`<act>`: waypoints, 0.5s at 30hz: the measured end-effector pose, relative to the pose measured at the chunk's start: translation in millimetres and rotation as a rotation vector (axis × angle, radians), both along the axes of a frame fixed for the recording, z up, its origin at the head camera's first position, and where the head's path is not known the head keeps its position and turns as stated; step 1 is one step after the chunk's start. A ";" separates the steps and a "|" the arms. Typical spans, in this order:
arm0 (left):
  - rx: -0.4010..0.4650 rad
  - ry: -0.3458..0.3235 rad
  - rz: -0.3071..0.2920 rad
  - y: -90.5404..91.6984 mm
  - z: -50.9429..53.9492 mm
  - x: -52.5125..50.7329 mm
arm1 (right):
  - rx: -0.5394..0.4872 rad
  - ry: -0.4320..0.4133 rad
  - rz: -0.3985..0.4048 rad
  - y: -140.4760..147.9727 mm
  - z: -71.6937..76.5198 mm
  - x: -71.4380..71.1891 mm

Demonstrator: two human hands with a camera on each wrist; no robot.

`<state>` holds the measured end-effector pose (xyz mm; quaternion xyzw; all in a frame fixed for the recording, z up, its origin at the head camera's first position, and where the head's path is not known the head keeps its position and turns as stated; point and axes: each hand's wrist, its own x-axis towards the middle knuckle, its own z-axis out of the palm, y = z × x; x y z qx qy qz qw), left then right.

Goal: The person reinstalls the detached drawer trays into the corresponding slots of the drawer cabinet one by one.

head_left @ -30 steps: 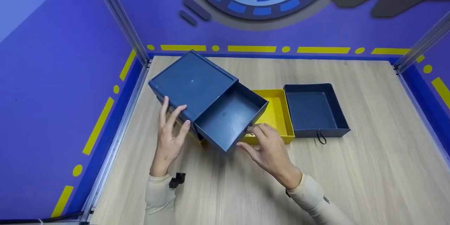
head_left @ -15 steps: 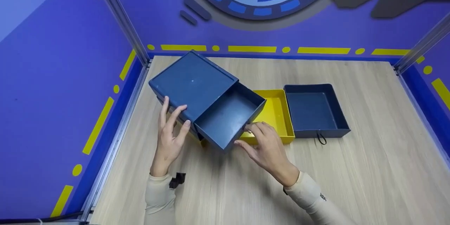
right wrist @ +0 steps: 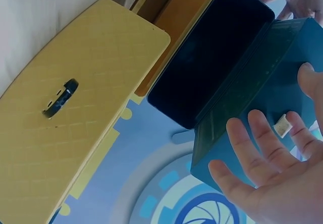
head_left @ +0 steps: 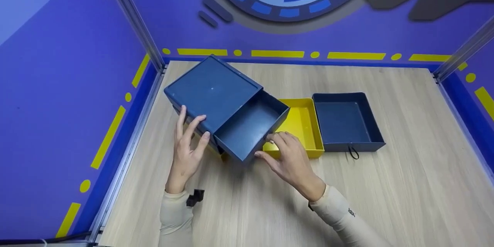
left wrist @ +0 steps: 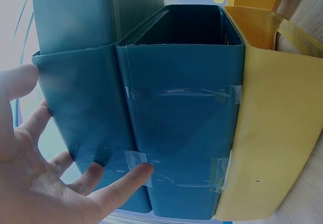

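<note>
my left fingers (head_left: 193, 126) lie straight and spread against the side of the stacked cabinet (head_left: 211, 88), grasping nothing. my right fingers (right wrist: 247, 151), loosely bent and likewise free of any grasp, touch the front of the dark blue top drawer (head_left: 249, 125), which is partly out of the cabinet. beside one finger is a small pale tab (right wrist: 282, 125); i cannot tell whether it carries writing. the cabinet stands at an angle on the tabletop (head_left: 409, 177): two blue shells (left wrist: 186, 128) over a yellow shell (left wrist: 272, 133), with clear tape (left wrist: 181, 92) stuck along the side. to its right lie a yellow drawer (head_left: 305, 123) and, right beside that, a dark blue drawer (head_left: 341, 121) with a black loop (head_left: 354, 153) at its front. my right sleeve (head_left: 332, 208) bears a dark mark (head_left: 351, 212), too small to read. behind rises a blue-purple wall (head_left: 405, 38) printed with yellow dashes and dots.
</note>
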<state>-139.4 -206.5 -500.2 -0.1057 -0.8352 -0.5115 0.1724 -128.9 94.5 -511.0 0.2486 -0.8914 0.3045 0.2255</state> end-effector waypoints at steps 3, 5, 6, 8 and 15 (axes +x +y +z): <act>-0.007 0.008 0.000 -0.1 0.1 -0.6 | -0.005 0.001 0.006 -1.2 0.1 -2.9; -0.015 0.012 0.000 -0.2 -0.1 -1.2 | -0.011 -0.004 0.008 -1.9 0.5 -4.3; -0.019 0.015 0.000 -0.1 -0.1 -1.7 | -0.010 -0.007 0.006 -2.3 1.0 -4.8; -0.025 0.016 0.001 -0.1 -0.4 -2.1 | -0.014 -0.014 0.003 -3.5 1.7 -5.8; -0.021 0.013 0.009 -0.1 0.3 -0.2 | -0.025 -0.044 0.005 -9.7 2.1 -10.0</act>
